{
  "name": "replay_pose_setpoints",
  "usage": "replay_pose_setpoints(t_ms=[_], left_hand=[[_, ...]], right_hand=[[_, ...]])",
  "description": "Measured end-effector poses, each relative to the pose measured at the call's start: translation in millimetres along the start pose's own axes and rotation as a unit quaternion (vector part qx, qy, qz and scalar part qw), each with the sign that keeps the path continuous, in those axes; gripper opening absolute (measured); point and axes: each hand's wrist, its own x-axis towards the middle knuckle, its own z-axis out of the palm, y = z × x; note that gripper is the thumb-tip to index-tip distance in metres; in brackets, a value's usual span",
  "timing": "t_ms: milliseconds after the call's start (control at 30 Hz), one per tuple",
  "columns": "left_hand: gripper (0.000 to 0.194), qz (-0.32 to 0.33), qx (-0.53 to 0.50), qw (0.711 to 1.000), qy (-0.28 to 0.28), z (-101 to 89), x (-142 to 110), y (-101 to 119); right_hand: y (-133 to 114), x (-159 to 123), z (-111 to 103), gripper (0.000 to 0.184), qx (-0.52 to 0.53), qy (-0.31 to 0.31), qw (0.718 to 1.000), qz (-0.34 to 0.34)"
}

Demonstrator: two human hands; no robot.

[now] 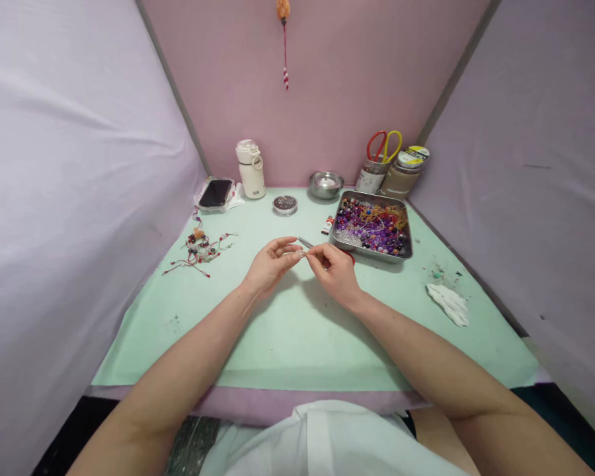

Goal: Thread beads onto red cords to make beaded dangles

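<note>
My left hand (274, 266) and my right hand (336, 271) meet above the middle of the table. Between their fingertips is a small clear bead-like piece (302, 254), too small to make out fully. Left thumb and index finger pinch it from one side, the other left fingers stretched above. The right thumb and index finger are pressed together at its other side. Just behind the right hand, a pair of scissors (305, 242) shows a metal blade and part of a red handle; the hand hides the rest, and I cannot tell whether it touches them.
A metal tray (383, 258) of beads and cords stands right, by a small red-and-white packet (328, 225). Behind are a metal bowl (326, 186), round dish (284, 205), white bottle (251, 173), phone (216, 194) and scissors jar (369, 180). Beaded strings (201, 250) lie left, a white cloth (448, 304) right.
</note>
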Motion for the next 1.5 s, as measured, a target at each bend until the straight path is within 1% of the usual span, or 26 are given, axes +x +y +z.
replay_pose_setpoints(t_ms=[100,200,300,433,667,867,1300,1433,1500], left_hand=[[0.045,0.033,0.045,0.998,0.006,-1.0,0.7,-3.3],[0.039,0.07,0.094,0.993,0.017,-2.6,1.6,-6.6],[0.034,0.09,0.122,0.988,0.024,-3.5,2.1,-8.0],[0.029,0.093,0.137,0.986,0.028,-2.3,1.4,-6.7],[0.023,0.109,0.133,0.985,0.031,0.6,0.3,-4.7],[0.023,0.117,0.13,0.984,0.029,1.0,0.2,-4.2],[0.018,0.14,0.153,0.978,0.035,1.8,-0.3,-3.4],[0.017,0.137,0.161,0.977,0.038,1.0,-0.4,-3.4],[0.017,0.131,0.166,0.977,0.036,1.0,-0.6,-3.0]], right_hand=[[0.1,-0.1,0.2,0.014,0.003,-0.01,1.0,0.009],[1.0,0.1,0.1,0.014,0.009,-0.022,0.999,0.023],[2.6,0.6,0.1,0.012,0.018,-0.037,0.998,0.043],[3.9,0.8,0.2,0.013,0.022,-0.053,0.997,0.057],[2.6,0.4,-0.3,0.014,0.032,-0.053,0.996,0.057],[2.3,0.6,0.0,0.012,0.052,-0.056,0.995,0.066],[1.6,0.7,0.3,0.014,0.053,-0.051,0.995,0.073],[1.8,0.5,0.7,0.014,0.059,-0.055,0.994,0.074],[1.8,0.4,1.1,0.017,0.07,-0.062,0.993,0.075]])
